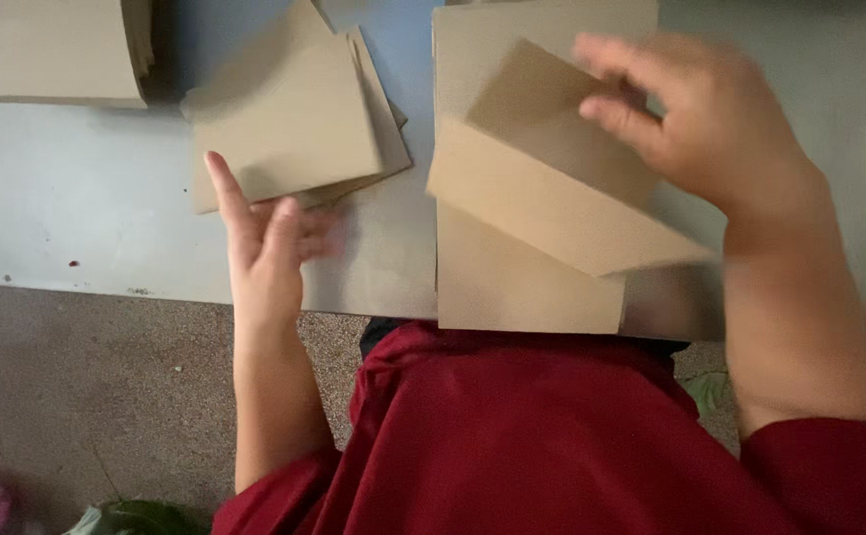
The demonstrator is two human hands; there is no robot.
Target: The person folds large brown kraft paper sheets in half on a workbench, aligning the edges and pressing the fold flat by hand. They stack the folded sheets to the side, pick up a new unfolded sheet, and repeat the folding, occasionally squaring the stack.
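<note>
The right hand [710,119], at about one o'clock in the view, pinches the upper corner of a folded brown paper sheet [552,188] between thumb and fingers, so its grip is closed on that sheet; the sheet hangs tilted, its long lower edge running down towards four o'clock, and its outline is blurred. Under it a larger flat brown paper sheet [512,282] lies on the pale blue desk [66,198], reaching from twelve o'clock down to the near desk edge at the centre. The left hand [269,248], at about nine o'clock from the centre, is raised with its palm open and fingers spread loosely, a wide grip that holds nothing; its fingertips are just beside the lower edge of a small stack of brown paper pieces [294,119] at eleven o'clock. A thicker pile of brown paper [56,50] sits at the far ten o'clock corner, well apart from both hands. The person's red garment [552,446] fills the six o'clock area, and a speckled brown floor [76,396] shows at eight o'clock
</note>
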